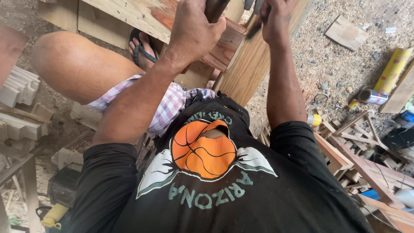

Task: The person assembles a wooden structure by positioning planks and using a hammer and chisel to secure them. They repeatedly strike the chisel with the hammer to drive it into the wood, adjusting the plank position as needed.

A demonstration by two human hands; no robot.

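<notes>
Head view: wood piece (248,64) sits top centre of frame, angled down toward the person's lap, resting against a plank (142,15) at upper left. Left hand (194,32) is clenched around a dark handle (214,8) above it; right hand (276,19) grips a dark tool (254,26) whose tip touches the wood's top edge. Sandalled foot (141,47) shows under the plank, sawdust floor (336,64) at upper right, yellow roll (392,69) and can (371,96) at right edge, offcuts (358,155) lower right.
</notes>
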